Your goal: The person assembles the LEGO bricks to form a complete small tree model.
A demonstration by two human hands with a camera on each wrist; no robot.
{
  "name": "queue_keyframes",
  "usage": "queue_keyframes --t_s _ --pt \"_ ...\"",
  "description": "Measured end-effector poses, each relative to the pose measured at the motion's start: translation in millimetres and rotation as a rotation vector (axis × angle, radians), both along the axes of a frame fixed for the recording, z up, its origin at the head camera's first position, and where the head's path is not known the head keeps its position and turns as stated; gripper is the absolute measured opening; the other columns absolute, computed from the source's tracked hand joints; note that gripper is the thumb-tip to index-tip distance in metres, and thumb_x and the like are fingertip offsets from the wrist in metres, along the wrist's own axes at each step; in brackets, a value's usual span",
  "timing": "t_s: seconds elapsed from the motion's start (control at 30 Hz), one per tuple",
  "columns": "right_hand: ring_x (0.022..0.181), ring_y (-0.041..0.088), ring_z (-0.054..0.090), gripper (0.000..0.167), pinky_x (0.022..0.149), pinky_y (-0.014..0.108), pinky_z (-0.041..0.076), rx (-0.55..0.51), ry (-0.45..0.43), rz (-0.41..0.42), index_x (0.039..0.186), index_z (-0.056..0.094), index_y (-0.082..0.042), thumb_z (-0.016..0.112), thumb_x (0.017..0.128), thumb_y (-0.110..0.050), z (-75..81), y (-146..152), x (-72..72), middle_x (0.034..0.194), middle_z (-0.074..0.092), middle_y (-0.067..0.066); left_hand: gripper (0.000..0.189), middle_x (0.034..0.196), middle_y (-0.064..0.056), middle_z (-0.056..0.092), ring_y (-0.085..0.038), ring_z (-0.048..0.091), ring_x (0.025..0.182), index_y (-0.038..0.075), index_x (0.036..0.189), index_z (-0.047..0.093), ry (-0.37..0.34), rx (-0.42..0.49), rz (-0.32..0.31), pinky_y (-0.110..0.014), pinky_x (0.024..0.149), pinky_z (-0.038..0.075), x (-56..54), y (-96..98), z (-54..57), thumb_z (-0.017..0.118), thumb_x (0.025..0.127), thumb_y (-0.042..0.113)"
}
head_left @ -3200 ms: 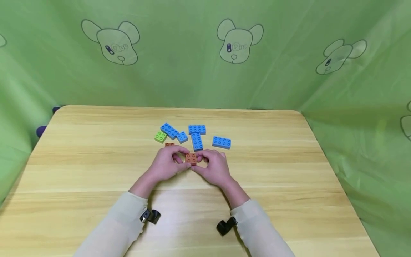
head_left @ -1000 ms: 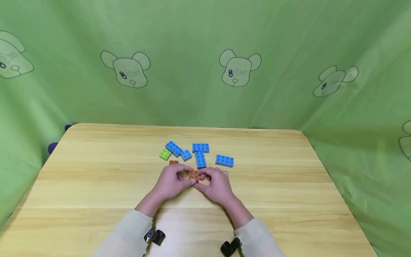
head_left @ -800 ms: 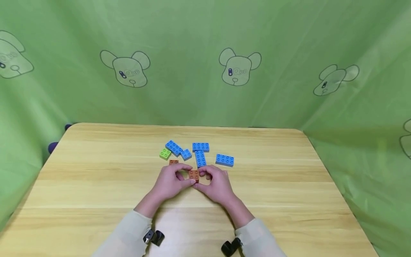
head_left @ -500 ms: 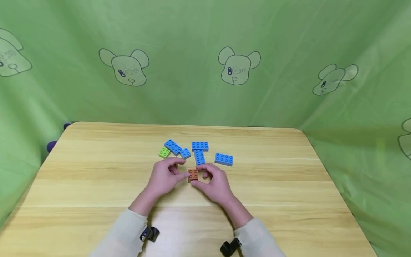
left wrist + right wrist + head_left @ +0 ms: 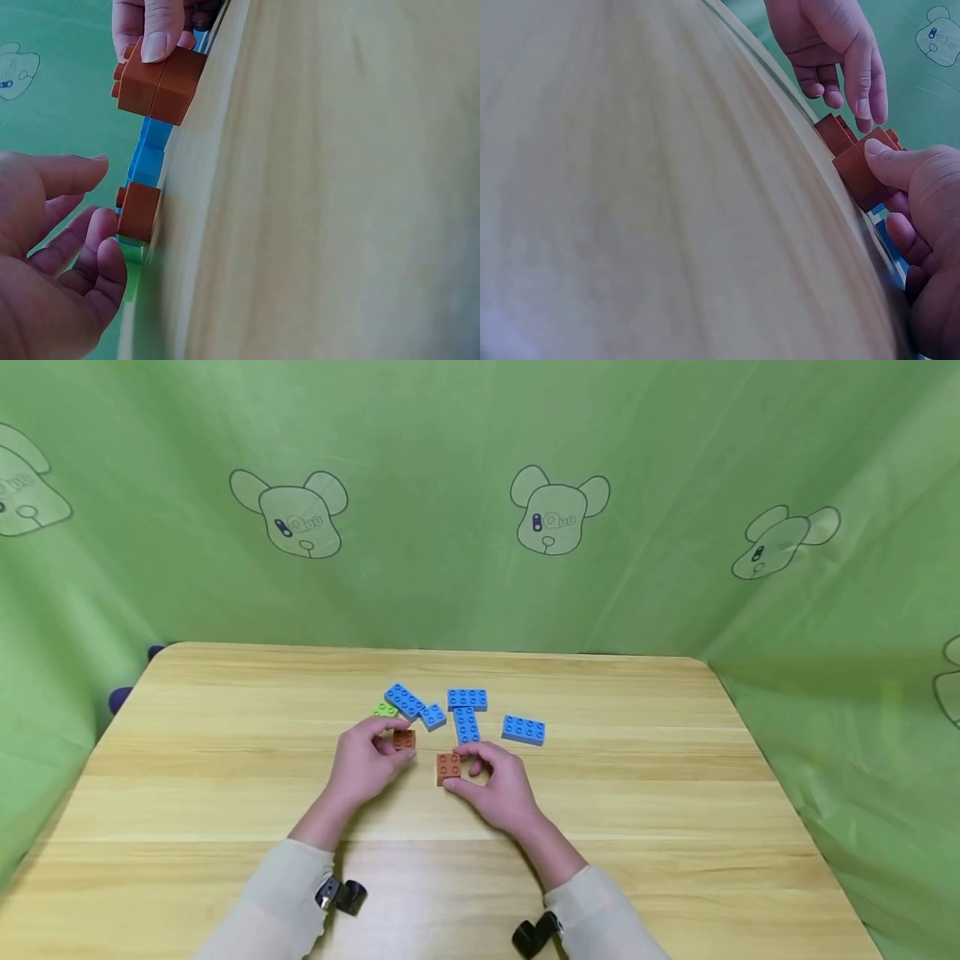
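With thumb and fingertips, my right hand (image 5: 504, 783) pinches a stack of two reddish-brown toy bricks (image 5: 448, 767); the seam between the stacked bricks (image 5: 156, 84) shows in the left wrist view. To the left, a single reddish-brown two-by-two brick (image 5: 405, 739) sits on the table. Around it stands my left hand (image 5: 362, 764), thumb on the near side and forefinger on the far side. In the left wrist view a gap separates those fingers from the lone brick (image 5: 139, 212), so the hand holds nothing.
Behind the hands lie a light green brick (image 5: 386, 709), partly covered by the left fingers, a small blue brick (image 5: 432, 717) and several long blue bricks (image 5: 467, 699). One long blue brick (image 5: 523, 730) lies apart at the right. A green curtain (image 5: 420, 568) hangs behind the wooden table (image 5: 637, 793).
My left hand has let go of the brown stack and moved left to the single brown brick. The right hand keeps the stack almost where it was.
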State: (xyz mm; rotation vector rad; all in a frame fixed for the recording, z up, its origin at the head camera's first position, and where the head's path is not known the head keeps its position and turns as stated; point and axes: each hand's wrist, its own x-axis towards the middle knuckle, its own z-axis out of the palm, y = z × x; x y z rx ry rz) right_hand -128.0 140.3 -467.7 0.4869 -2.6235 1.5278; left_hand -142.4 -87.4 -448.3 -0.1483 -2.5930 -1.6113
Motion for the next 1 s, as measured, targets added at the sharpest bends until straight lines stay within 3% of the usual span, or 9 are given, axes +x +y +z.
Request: queue_keyframes --t_s 0.33,0.8,1.0 --pt "0.079 0.017 0.056 0.041 0.070 0.032 0.049 0.012 -0.036 -0.016 0.113 0.072 -0.015 0.089 0.076 -0.017 -1.0 -0.7 -0.4 0.085 0.063 0.003 0.039 0.097 -0.008 0.066 -0.019 0.057 0.071 0.005 0.114 0.072 -0.004 -0.036 -0.022 -0.033 0.062 0.051 -2.6 -1.3 -2.8 0.083 0.077 -0.003" --pt "0.079 0.016 0.056 0.040 0.069 0.031 0.047 0.030 -0.042 -0.037 0.112 0.073 -0.017 0.090 0.076 -0.021 -3.5 0.0 -0.6 0.085 0.063 0.003 0.045 0.092 -0.009 0.059 -0.017 0.057 0.068 -0.002 0.122 0.067 -0.085 -0.068 0.004 -0.029 0.058 0.050 -2.2 0.3 -3.1 0.081 0.079 -0.004" --pt "0.078 0.015 0.056 0.039 0.069 0.031 0.047 0.036 -0.047 -0.042 0.111 0.073 -0.018 0.090 0.076 -0.021 -4.0 -0.1 -0.9 0.085 0.063 0.003 0.044 0.089 -0.009 0.058 -0.017 0.057 0.068 -0.004 0.120 0.066 -0.088 -0.082 0.012 -0.029 0.058 0.050 -2.5 -0.1 -4.7 0.081 0.079 -0.004"
